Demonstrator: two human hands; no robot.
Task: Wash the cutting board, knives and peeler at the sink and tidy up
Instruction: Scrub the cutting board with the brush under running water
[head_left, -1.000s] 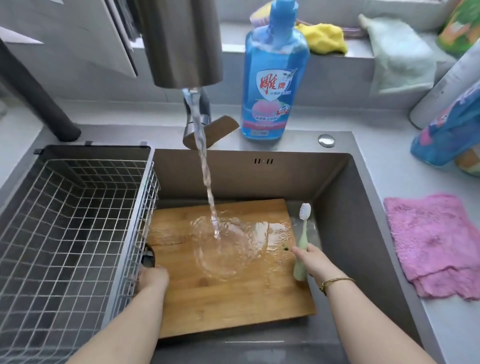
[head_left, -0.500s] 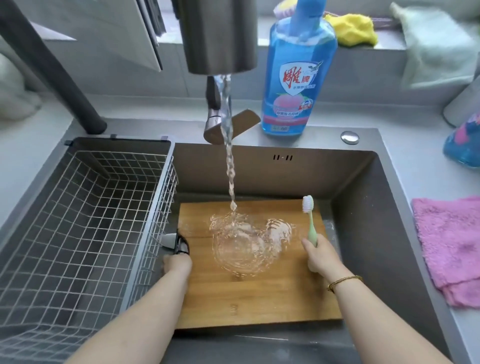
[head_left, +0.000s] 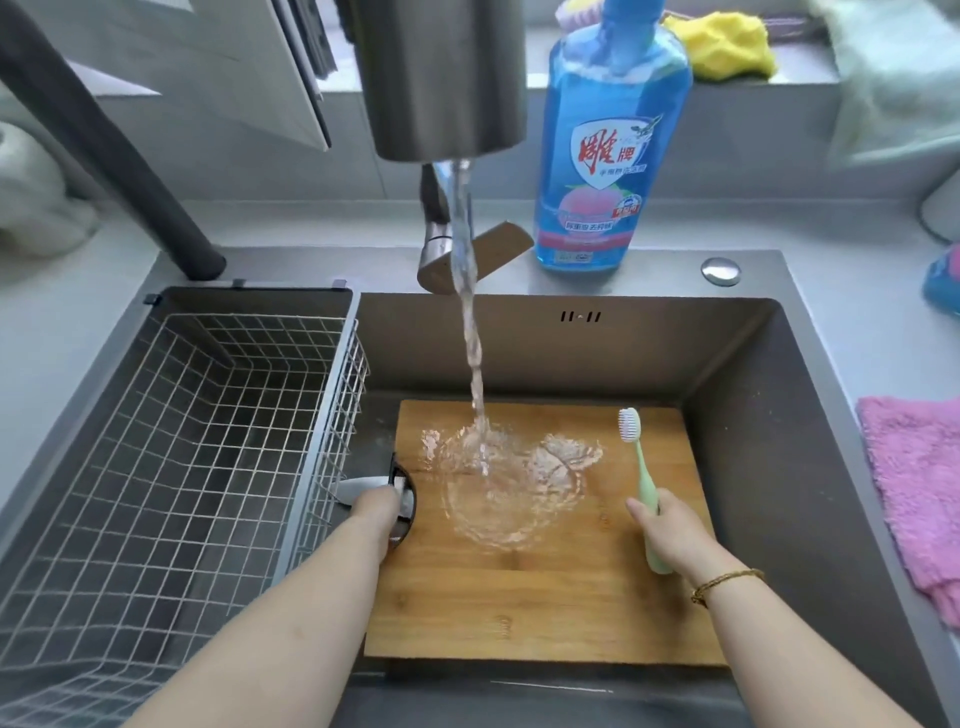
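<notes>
fingers (head_left: 638, 508) of the right hand (head_left: 675, 538) wrapped round the lower handle of a green toothbrush (head_left: 642, 478), bristles up, over the right part of the cutting board (head_left: 519, 603). a second ago lying along the board's right edge with the hand only reaching for it; now lifted and held nearly upright

left hand (head_left: 379, 514) shifted up from the board's near left corner to its left edge, laid over a black-and-metal tool (head_left: 402, 493) between board and wire basket (head_left: 182, 441). knife or peeler, cannot tell which; fingers there hidden under the back of the hand, so cannot tell whether gripping or just pressing

cutting board flat in the sink (head_left: 753, 415), straight under the water (head_left: 470, 338) running from the tap (head_left: 447, 78), splash spread over its middle. soap bottle (head_left: 597, 156) on the counter (head_left: 831, 249) behind, pink cloth (head_left: 914, 493) to the right

by the look of it: board rinsing, brush now ready for scrubbing, likely the next step. no suds visible on the wood. basket holding nothing, so most of the washing and all the tidying not yet done
</notes>
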